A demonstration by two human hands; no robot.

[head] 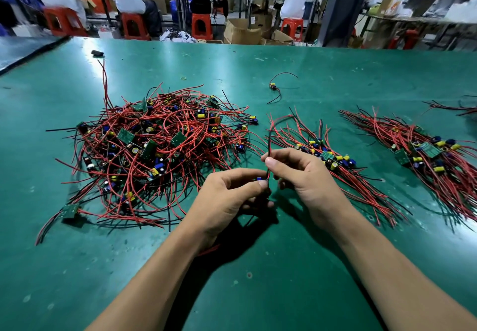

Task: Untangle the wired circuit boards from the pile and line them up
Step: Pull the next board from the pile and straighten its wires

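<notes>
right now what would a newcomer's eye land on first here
The big tangled pile of red-wired boards on the left of the green table. In front, the left hand and right hand pinch one wired board. A lined-up row lies right of them, another row further right.

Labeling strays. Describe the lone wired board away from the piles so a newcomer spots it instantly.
On the green table, start at the big tangled pile on the left. Beyond its far right edge, farther from the person than the lined-up rows, lies one small wired board. Unlike the rest, it sits alone, touching no other board.
</notes>
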